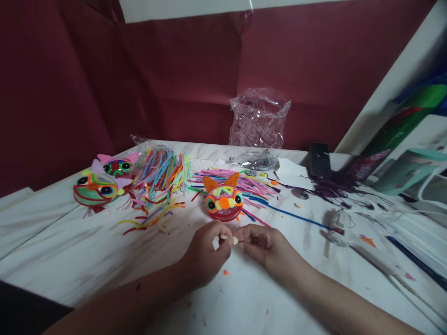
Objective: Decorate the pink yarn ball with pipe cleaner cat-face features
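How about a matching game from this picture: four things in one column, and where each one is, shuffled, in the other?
1. small pale piece
2. clear plastic bag
3. orange-eared figure
4. mint-green container

A. near the picture's right edge
B. on the table, just beyond the hands
C. between left hand and right hand
D. at the back, before the dark red backing

Pairs: 1-C, 2-D, 3-B, 4-A

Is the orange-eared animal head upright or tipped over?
Upright: the orange-eared animal head has its ears pointing up, eyes below them, red rim lowest.
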Demonstrator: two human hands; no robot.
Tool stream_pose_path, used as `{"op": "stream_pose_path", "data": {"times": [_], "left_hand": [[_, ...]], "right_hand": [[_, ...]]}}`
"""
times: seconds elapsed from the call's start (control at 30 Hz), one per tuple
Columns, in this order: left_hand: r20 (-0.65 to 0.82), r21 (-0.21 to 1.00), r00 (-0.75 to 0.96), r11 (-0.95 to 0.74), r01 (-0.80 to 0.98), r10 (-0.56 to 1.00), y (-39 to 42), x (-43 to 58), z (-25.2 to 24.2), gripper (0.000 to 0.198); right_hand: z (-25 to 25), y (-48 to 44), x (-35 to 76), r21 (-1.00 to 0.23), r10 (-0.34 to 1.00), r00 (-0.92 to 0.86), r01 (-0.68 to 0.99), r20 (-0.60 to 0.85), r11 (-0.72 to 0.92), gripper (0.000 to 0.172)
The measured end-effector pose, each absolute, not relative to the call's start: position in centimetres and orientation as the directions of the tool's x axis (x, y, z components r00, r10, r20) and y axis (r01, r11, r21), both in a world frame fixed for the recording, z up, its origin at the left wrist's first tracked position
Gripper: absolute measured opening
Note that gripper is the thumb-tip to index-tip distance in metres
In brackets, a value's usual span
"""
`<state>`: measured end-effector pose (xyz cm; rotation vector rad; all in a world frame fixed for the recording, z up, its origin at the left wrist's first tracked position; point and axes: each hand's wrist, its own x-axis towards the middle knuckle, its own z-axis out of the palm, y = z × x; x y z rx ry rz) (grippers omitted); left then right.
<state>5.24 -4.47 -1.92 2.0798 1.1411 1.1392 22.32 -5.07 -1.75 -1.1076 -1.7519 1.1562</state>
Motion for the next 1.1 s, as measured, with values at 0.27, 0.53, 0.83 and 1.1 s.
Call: {"op": "stream_pose_path", "data": {"times": [0.27,0.53,0.83,1.1], "left_hand": [[0.356,0.874,0.200,-0.401,0.275,0.913,-4.8,5.5,-1.7,0.016],[0.394,0.848,0.209,-0.442,0.293,0.895,-4.8,5.8,-2.4,0.016],[0.494,0.691,0.368,-0.613,0.383,0.788,-4.2,4.9,-1.7,0.014],[0.607,0.284,0.574,-0.825,0.489,0.549,-4.1,4.8,-2.9,0.018]], "right_hand": [[-1.5,-5.6,21.0,-0.999,0.977,-0.211,-0.030,0.041,0.035,0.044],[-2.0,-5.7,21.2,-0.990,0.972,-0.205,0.065,0.113,0.128,0.044],[-1.3,-5.7,22.4,-0.779,0.905,-0.342,0.483,0.254,0.401,0.018],[-2.2,-6.2,22.2,-0.232,0.671,-0.590,0.648,0.449,0.725,0.022]]}}
